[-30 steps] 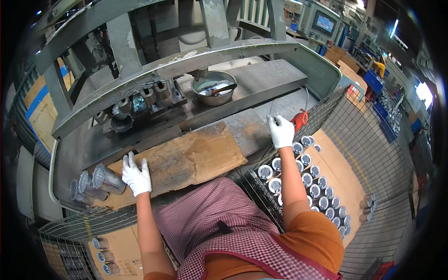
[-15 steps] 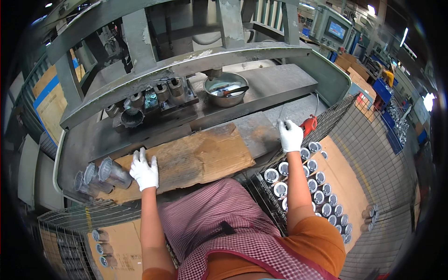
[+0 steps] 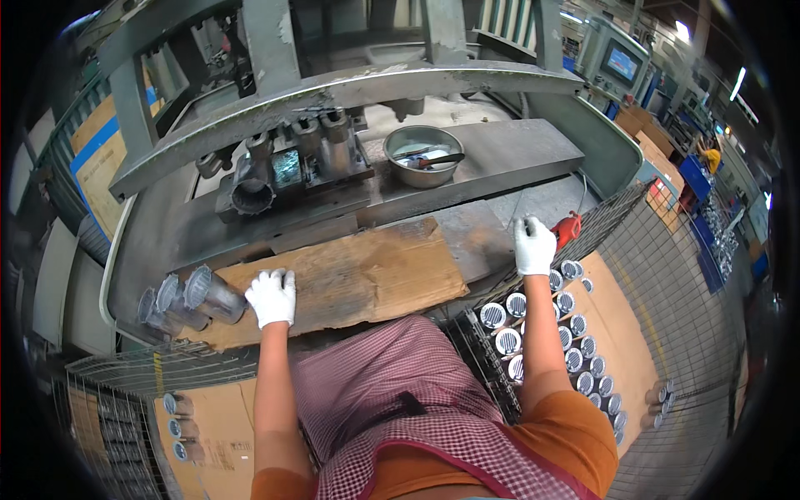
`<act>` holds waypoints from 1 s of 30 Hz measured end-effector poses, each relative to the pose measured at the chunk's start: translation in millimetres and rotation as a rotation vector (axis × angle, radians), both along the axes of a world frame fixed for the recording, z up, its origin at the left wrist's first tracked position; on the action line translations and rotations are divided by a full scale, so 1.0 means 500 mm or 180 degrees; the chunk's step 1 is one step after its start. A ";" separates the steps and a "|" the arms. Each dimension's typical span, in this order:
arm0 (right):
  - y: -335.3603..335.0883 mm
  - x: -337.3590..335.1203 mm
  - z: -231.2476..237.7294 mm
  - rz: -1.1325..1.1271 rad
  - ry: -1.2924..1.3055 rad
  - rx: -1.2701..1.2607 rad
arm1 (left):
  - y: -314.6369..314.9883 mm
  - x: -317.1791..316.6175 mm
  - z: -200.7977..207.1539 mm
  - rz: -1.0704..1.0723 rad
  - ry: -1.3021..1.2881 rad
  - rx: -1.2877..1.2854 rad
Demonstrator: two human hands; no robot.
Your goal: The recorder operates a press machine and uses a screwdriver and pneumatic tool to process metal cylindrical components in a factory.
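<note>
My left hand (image 3: 272, 297), in a white glove, rests on a worn sheet of cardboard (image 3: 375, 279), fingers a little bent and nothing in them. Just left of it, several translucent-looking grey metal cups (image 3: 218, 300) with jagged rims lean in a row. My right hand (image 3: 534, 247), also gloved, is curled at the table's right end beside a red object (image 3: 567, 229) with a thin cable; whatever its fingers hold is hidden. Ahead, a similar cup (image 3: 252, 196) lies sideways on the press fixture (image 3: 333, 175), its mouth toward me. Above it spans the press beam (image 3: 358, 87).
A metal bowl (image 3: 423, 158) holding a dark-handled tool stands on the press bed. Wire cages (image 3: 667, 275) flank me at right and lower left, with cups on cardboard (image 3: 612, 300) inside. A control screen (image 3: 621, 62) stands at the far right.
The press beam has risen away from the bowl and the fixture, showing more of the cup there. My left hand's fingers have bent from a spread pose. My right hand stays by the red object.
</note>
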State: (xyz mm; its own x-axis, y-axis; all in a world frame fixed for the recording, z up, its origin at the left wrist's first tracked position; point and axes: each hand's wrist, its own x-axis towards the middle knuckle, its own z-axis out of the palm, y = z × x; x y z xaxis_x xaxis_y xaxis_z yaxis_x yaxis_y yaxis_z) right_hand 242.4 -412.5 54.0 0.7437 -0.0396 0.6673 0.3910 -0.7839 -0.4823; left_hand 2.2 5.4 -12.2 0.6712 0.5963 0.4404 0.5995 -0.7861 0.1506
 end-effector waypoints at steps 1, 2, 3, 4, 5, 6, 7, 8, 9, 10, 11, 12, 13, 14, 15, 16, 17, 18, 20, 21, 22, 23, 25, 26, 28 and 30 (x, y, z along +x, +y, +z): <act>0.015 -0.007 0.011 0.0053 0.0000 -0.0005 | -0.002 0.000 0.001 -0.0005 -0.0025 0.0068; 0.030 -0.019 0.024 0.0039 -0.0610 -0.0365 | -0.003 0.000 0.003 -0.0003 -0.0048 0.0137; 0.056 -0.029 0.044 0.0020 -0.1235 -0.0708 | -0.002 0.006 0.005 0.0055 -0.0054 0.0140; 0.085 -0.038 0.050 0.0349 -0.1176 -0.0566 | -0.002 0.006 0.005 0.0033 0.0027 0.0039; 0.122 -0.030 0.060 0.0917 -0.0952 -0.0249 | -0.001 0.007 0.005 0.0017 0.0109 -0.0063; 0.168 -0.037 0.078 0.1416 -0.0588 -0.0205 | 0.002 0.007 0.004 -0.0034 0.0116 -0.0139; 0.220 -0.047 0.101 0.1918 -0.0222 -0.0159 | 0.003 0.005 0.002 -0.0037 0.0007 0.0005; 0.268 -0.045 0.122 0.2234 -0.0360 -0.0396 | 0.002 0.007 0.003 -0.0057 0.0001 -0.0012; 0.322 -0.039 0.140 0.2576 -0.0506 -0.0625 | 0.002 0.002 0.004 -0.0050 -0.0002 -0.0024; 0.372 -0.027 0.154 0.2672 -0.0606 -0.0768 | -0.003 0.005 0.006 -0.0022 -0.0013 -0.0032; 0.422 -0.014 0.166 0.2778 -0.0718 -0.0898 | -0.005 0.007 0.012 -0.0036 0.0012 -0.0064; 0.474 -0.003 0.177 0.2568 -0.0851 -0.1023 | -0.004 0.005 0.015 -0.0033 0.0044 -0.0092; 0.517 0.001 0.193 0.2341 -0.0983 -0.1149 | -0.005 0.005 0.015 0.0008 0.0035 -0.0086; 0.554 0.004 0.212 0.2160 -0.0785 -0.1224 | -0.005 0.006 0.013 -0.0028 0.0029 -0.0128; 0.591 0.007 0.232 0.1995 -0.0587 -0.1298 | -0.001 0.002 0.009 -0.0049 0.0027 -0.0172; 0.619 0.049 0.219 0.2037 -0.0948 -0.1232 | -0.003 0.008 0.012 -0.0056 0.0056 -0.0154; 0.640 0.088 0.202 0.1754 -0.0659 -0.1556 | -0.007 0.015 0.015 -0.0063 0.0042 -0.0143; 0.649 0.072 0.228 0.1813 -0.0137 -0.1775 | -0.006 0.006 0.016 -0.0040 0.0068 -0.0195; 0.646 0.046 0.273 0.1880 0.0371 -0.2002 | -0.004 -0.002 0.017 -0.0016 0.0122 -0.0270; 0.633 0.041 0.278 0.1919 0.0369 -0.1897 | -0.006 -0.001 0.017 0.0016 0.0110 -0.0273; 0.624 0.038 0.276 0.1982 0.0365 -0.1792 | -0.006 -0.001 0.017 -0.0024 0.0046 -0.0316; 0.604 0.029 0.261 0.2226 -0.0184 -0.1284 | -0.007 -0.001 0.016 -0.0064 -0.0017 -0.0358; 0.567 -0.023 0.260 0.2513 -0.0248 -0.1138 | 0.006 0.005 0.015 -0.0123 -0.0275 -0.0379; 0.556 -0.049 0.261 0.2490 -0.0204 -0.1406 | 0.019 0.015 0.024 -0.0127 -0.0790 -0.0610; 0.535 -0.080 0.222 0.2708 -0.0295 -0.1428 | 0.043 0.054 0.059 -0.0133 -0.1554 -0.0715; 0.514 -0.113 0.176 0.3167 -0.0491 -0.1076 | 0.069 0.108 0.127 -0.0017 -0.1806 -0.0690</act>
